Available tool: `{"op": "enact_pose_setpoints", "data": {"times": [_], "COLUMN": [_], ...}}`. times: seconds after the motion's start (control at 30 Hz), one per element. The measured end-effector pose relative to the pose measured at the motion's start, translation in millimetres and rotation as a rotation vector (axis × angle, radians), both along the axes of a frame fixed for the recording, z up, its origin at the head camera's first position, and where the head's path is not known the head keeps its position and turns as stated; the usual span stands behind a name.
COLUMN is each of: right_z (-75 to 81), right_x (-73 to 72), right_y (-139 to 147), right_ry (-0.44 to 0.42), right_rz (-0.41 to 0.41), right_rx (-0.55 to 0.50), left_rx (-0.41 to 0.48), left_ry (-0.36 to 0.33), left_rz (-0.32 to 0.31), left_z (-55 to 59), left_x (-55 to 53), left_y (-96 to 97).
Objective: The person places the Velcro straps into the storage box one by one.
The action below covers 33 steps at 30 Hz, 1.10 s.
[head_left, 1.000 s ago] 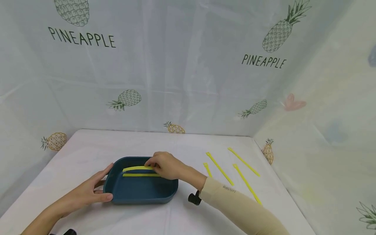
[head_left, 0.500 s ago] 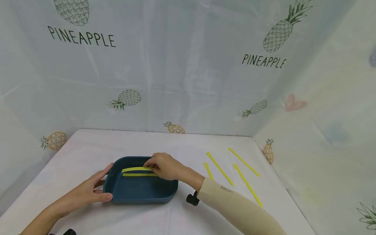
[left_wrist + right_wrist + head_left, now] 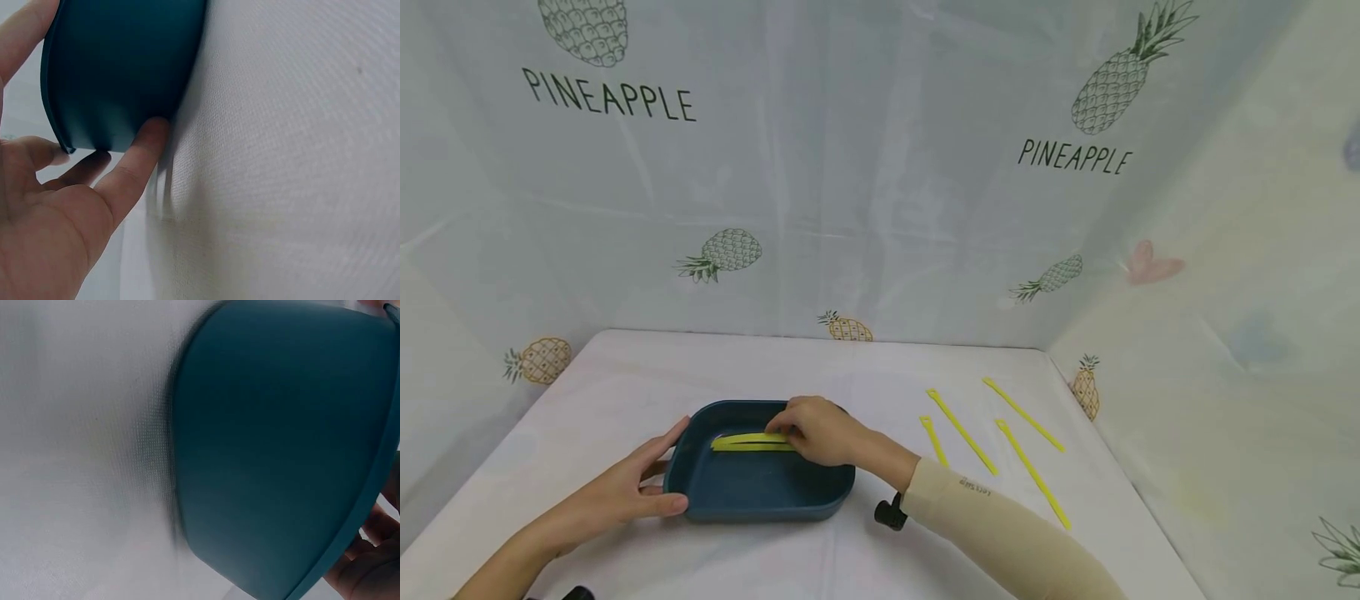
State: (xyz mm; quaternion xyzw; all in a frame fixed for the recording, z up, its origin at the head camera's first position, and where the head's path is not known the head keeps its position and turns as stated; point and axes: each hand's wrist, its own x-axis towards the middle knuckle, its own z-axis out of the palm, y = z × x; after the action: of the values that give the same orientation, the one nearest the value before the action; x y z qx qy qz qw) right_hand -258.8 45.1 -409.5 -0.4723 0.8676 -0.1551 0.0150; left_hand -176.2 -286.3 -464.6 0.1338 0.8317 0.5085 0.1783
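Note:
A dark blue tray with rounded corners stands on the white-covered table. My left hand holds its left end, the thumb along the front wall and the fingers toward the back corner. In the left wrist view, that thumb presses low on the tray wall. Inside the tray, my right hand pinches the right part of a flat yellow strip. A second yellow strip lies right along its near side. The right ends of both are hidden behind the hand. The right wrist view shows mostly the tray's outer wall.
Several more yellow strips, broadened at one end, lie slantwise on the table at the right, beyond the right forearm. Pale cloth printed with pineapples hangs behind the table and along its sides.
My right hand has moved slightly toward the near side inside the tray, bringing the pinched strip up against the second one. The left hand and the tray have stayed put.

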Motion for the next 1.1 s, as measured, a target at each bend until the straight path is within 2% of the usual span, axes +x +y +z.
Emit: {"op": "enact_pose_setpoints", "data": {"times": [0.2, 0.67, 0.87, 1.1], "right_z": [-4.4, -12.8, -16.1, -18.6], "right_x": [1.5, 1.4, 1.1, 1.5], "right_y": [-3.6, -3.8, -5.1, -4.4], "right_ry": [0.01, 0.01, -0.013, -0.018], "right_rz": [0.006, -0.011, -0.009, -0.023], "right_rx": [0.025, 0.057, 0.065, 0.073], "left_rx": [0.012, 0.007, -0.001, -0.008], "left_ry": [0.012, -0.009, -0.012, 0.008], "left_rz": [-0.009, -0.009, -0.004, 0.0], "left_z": [0.7, 0.7, 1.4, 1.2], "left_x": [2.5, 1.2, 1.0, 1.2], "left_y": [-0.7, 0.2, 0.7, 1.2]}}
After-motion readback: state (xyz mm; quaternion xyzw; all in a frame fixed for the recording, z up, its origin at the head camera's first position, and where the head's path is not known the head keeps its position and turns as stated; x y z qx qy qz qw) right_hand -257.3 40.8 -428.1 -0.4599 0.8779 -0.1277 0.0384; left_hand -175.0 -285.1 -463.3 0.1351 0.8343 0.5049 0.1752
